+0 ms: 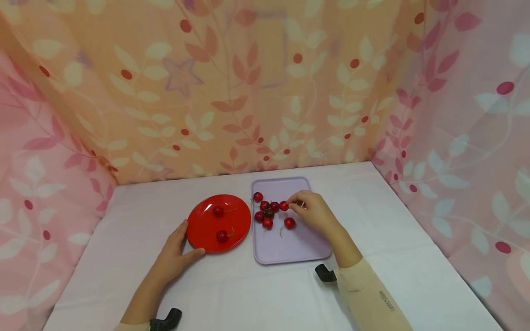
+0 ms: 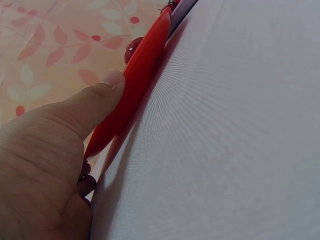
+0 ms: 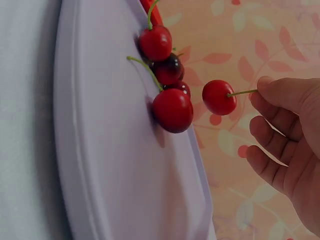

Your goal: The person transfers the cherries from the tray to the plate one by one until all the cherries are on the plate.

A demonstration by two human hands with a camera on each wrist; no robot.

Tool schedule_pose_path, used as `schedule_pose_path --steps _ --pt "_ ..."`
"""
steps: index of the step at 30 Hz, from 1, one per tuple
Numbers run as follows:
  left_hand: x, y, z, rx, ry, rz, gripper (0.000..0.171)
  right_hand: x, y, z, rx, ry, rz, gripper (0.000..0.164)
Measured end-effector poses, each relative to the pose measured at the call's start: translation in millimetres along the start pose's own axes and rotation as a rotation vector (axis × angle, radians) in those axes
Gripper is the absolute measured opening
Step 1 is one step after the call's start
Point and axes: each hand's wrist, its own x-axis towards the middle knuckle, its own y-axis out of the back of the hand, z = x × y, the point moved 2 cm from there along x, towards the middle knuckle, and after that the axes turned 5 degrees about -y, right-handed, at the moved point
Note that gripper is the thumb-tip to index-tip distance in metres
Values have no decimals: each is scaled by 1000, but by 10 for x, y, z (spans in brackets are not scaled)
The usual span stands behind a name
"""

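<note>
Head view had our right hand (image 1: 311,209) pinching a cherry (image 1: 283,206) by the stem, thumb and fingertip together, just over the tray (image 1: 290,250). Our left hand (image 1: 175,257) was spread pretty wide, thumb and fingers hugging the plate (image 1: 200,227) at its rim.

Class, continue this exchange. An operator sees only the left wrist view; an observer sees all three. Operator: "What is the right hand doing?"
Observer: The right hand pinches a cherry by its stem.
Operator: I see one cherry on the red plate. Is there another?
Observer: Yes, the head view shows two: a farther one and a nearer one.
Operator: And the lilac edge past the plate?
Observer: It belongs to a tray where several more cherries lie.
</note>
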Motion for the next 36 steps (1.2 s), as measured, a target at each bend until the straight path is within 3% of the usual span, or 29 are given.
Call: schedule_pose_path --steps 23,30,36 --pt "20 -20 -10 12 -16 19 111 -41 73 -270 144 79 26 6" --pt "25 17 -13 11 -41 27 109 -26 88 -352 162 104 49 7" --pt "8 -37 6 -4 -11 16 110 -44 96 -375 120 108 42 7"
